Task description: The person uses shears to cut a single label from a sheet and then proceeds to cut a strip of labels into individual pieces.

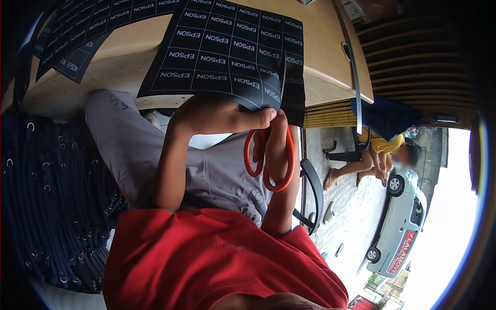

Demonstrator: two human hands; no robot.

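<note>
A large black sheet printed with EPSON labels (214, 49) hangs over the table's near edge. My left hand (222, 114) is closed on its lower edge, thumb pointing right, the other fingers hidden under the sheet. Beside it, my right hand (277, 147) is wrapped through the orange-red handles of a pair of scissors (290, 168). The blades are hidden by the sheet and my fingers. A slit runs up the sheet from near the scissors, with a darker strip (294, 67) to its right.
More EPSON-printed sheets (111, 23) lie at the table's left end. The wooden table (330, 57) has a strap hanging off its right side. Dark blue straps with metal rings (51, 196) hang at left. A seated person in yellow (385, 147) and a parked van (400, 227) are outside.
</note>
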